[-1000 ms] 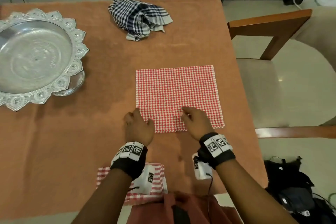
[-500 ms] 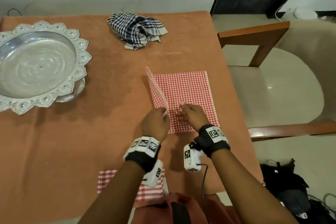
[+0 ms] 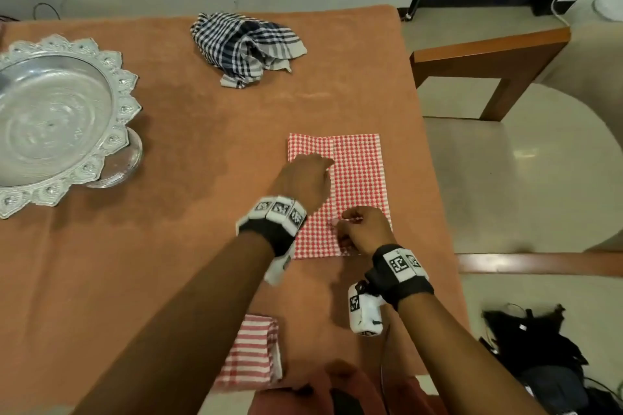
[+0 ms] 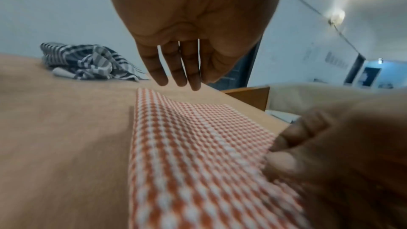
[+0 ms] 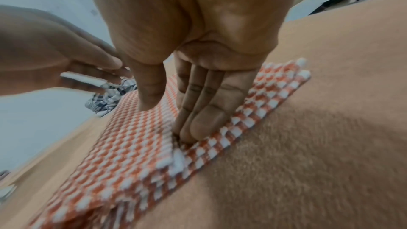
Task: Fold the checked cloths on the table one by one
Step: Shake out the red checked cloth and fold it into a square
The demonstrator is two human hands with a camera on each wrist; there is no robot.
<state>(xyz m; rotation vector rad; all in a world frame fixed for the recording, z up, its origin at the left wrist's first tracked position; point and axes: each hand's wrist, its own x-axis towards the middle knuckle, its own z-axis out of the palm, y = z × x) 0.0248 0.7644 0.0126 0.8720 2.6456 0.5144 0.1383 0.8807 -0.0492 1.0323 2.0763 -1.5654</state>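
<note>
Fingers press red checked cloth on orange-covered table.

Both hands, left and right, rest on the folded red checked cloth

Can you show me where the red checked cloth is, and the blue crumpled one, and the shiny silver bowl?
red checked cloth (image 3: 360, 175): head view, on its flat upper right part.
blue crumpled cloth (image 3: 242, 44): head view, on the middle of the heap.
silver bowl (image 3: 124, 77): head view, on its scalloped right rim.
</note>
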